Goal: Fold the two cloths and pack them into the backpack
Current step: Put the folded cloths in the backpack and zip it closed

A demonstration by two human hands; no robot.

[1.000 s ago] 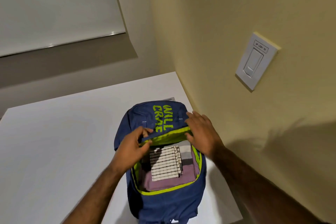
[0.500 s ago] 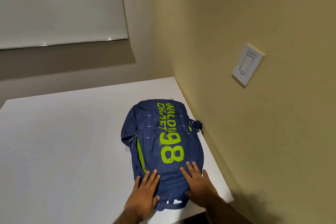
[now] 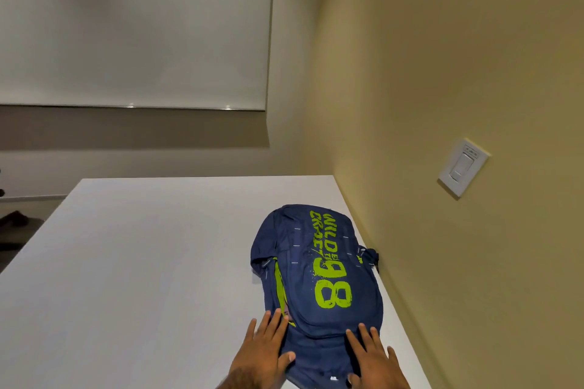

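The navy fabric backpack with lime-green lettering (image 3: 319,275) lies lengthwise away from both flat, open hands, left hand (image 3: 267,349) and right hand (image 3: 371,357), resting equally on its near end.

1. Left hand (image 3: 264,354): palm down, fingers extended and slightly spread, pointing away from the body; thumb angled out to the right.
2. Right hand (image 3: 374,360): palm down, fingers extended and slightly spread, pointing forward and slightly left.
3. Both hands lie flat, side by side and apart, grasping nothing.
4. Both wrists are cut off by the bottom frame edge.
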